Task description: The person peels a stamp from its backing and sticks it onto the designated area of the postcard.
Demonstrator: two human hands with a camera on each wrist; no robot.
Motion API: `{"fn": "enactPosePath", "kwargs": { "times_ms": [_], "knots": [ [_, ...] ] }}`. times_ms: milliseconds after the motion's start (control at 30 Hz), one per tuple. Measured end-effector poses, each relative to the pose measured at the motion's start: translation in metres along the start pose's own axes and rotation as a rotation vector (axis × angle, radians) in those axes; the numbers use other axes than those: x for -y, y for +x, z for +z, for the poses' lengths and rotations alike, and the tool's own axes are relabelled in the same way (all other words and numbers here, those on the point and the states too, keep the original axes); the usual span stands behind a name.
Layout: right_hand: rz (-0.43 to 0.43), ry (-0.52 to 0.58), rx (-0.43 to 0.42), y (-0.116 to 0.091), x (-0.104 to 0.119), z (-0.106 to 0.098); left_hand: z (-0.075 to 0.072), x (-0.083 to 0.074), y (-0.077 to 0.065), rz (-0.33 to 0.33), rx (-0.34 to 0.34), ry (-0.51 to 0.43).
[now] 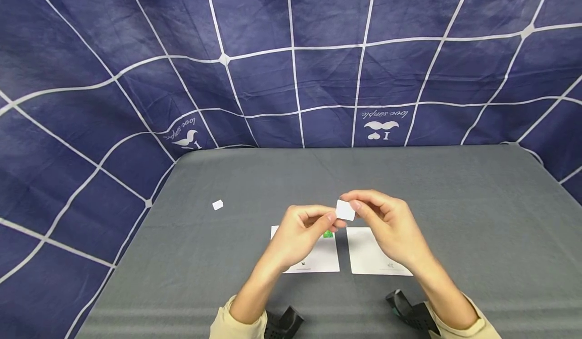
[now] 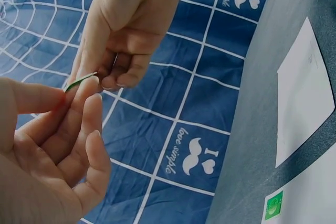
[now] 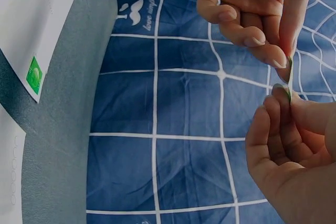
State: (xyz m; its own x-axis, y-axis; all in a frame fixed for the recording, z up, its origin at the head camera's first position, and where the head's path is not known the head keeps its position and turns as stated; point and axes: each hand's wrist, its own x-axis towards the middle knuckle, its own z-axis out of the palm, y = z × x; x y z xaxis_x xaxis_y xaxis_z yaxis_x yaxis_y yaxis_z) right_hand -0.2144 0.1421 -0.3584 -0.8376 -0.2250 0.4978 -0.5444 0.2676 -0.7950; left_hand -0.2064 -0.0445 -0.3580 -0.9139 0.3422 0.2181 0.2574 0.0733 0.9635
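A small square stamp (image 1: 345, 210), white on the side facing the head camera, is held up over the two envelopes. Its green side shows as a thin edge in the left wrist view, where the stamp (image 2: 79, 81) is seen almost edge-on. My left hand (image 1: 297, 235) pinches one side of it between thumb and fingers. On the opposite side, my right hand (image 1: 392, 223) pinches it too. Below the left hand lies a white envelope (image 1: 325, 258) with a green stamp (image 1: 328, 234) near its upper right corner. Another white envelope (image 1: 364, 253) lies partly hidden under the right hand.
A small white paper piece (image 1: 217, 204) lies on the grey tabletop (image 1: 182, 258) to the left. Blue cloth (image 1: 327, 76) with white lines hangs behind the table and along its sides. Black devices (image 1: 284, 324) are strapped at both wrists.
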Motion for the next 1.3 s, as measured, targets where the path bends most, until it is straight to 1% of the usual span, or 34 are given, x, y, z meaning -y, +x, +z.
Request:
{"fn": "enactPosePath", "kwargs": {
  "times_ms": [67, 133, 333, 367, 433, 533, 700, 933, 1033, 1133, 1300],
  "knots": [
    [-0.027, -0.015, -0.017, 0.0, 0.001, 0.001, 0.0, 0.0, 0.0, -0.003, 0.01, 0.021],
    [-0.082, -0.053, -0.043, 0.001, 0.0, 0.002, 0.0, -0.001, 0.0, -0.006, -0.005, 0.039],
    [-0.383, -0.282, -0.16, 0.003, -0.004, 0.008, 0.003, 0.0, 0.0, -0.022, -0.089, 0.072],
    [-0.421, -0.305, -0.171, 0.003, -0.005, 0.009, 0.003, 0.0, 0.0, -0.02, -0.098, 0.077],
    [-0.46, -0.319, -0.17, 0.003, -0.006, 0.01, 0.004, 0.001, 0.0, -0.015, -0.109, 0.085],
    [-0.483, -0.307, -0.161, 0.003, -0.008, 0.011, 0.004, 0.002, 0.0, 0.001, -0.114, 0.094],
    [-0.491, -0.299, -0.149, 0.003, -0.009, 0.011, 0.005, 0.002, 0.0, 0.03, -0.119, 0.116],
    [-0.457, -0.283, -0.141, 0.003, -0.012, 0.011, 0.006, 0.003, 0.0, 0.097, -0.121, 0.188],
    [-0.447, -0.269, -0.151, 0.004, -0.011, 0.012, 0.007, 0.002, -0.001, 0.102, -0.135, 0.221],
    [-0.445, -0.267, -0.164, 0.004, -0.01, 0.012, 0.009, 0.002, -0.001, 0.09, -0.151, 0.245],
    [-0.457, -0.28, -0.171, 0.003, -0.01, 0.013, 0.01, 0.002, -0.001, 0.068, -0.159, 0.251]
  ]
}}
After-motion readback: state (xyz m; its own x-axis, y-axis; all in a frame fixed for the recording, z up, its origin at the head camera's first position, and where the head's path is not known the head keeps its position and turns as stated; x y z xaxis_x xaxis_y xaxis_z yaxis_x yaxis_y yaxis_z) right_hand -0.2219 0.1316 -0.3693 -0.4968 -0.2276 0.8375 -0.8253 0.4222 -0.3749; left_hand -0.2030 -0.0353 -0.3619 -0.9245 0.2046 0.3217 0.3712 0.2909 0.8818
